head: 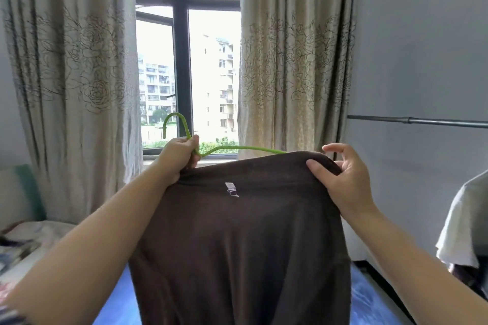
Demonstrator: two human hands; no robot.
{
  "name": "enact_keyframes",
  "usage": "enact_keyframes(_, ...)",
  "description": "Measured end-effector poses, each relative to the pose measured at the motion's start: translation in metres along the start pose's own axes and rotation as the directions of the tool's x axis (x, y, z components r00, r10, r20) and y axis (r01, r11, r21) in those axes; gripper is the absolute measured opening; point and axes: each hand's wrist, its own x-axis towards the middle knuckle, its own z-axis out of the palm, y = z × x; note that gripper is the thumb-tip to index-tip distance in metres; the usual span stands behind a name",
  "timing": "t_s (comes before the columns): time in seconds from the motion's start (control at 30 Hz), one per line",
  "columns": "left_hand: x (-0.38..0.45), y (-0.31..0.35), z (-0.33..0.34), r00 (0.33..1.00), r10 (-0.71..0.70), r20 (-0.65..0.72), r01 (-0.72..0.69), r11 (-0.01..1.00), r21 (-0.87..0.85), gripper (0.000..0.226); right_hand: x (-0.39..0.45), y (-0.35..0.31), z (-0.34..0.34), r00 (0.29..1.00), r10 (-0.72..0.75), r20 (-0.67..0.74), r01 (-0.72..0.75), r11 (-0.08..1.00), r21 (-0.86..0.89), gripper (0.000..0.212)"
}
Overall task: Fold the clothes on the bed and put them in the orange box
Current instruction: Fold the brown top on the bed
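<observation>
A brown garment [237, 240] hangs above the blue bed [369, 298], still on a green hanger [211, 150]. The left hand [179, 155] grips the hanger's neck, fingers curled tight. The right hand [343, 174] pinches the garment's right shoulder edge, thumb in front. A grey rail [422, 122] runs along the right wall.

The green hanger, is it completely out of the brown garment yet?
No, the green hanger still has one arm inside the brown garment.

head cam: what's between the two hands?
Head view: the green hanger's bare wire arm and the brown garment's top edge span from left hand to right hand.
</observation>
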Motion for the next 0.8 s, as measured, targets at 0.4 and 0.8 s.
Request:
enact_keyframes(0.4, -0.016, 0.006, 0.084, 0.952, -0.297, -0.076, 0.189, 0.764, -0.616, 0.032, -0.043, 0.048, -0.001, 0.699, 0.28, 0.658, 0.224, 0.788, -0.573, 0.023)
enact_keyframes(0.8, -0.047, -0.126, 0.187, 0.939, -0.225, 0.259, 0.137, 0.938, 0.318, 0.03, -0.044, 0.043, -0.13, 0.777, 0.494, 0.389, -0.423, 0.869, -0.258, 0.02)
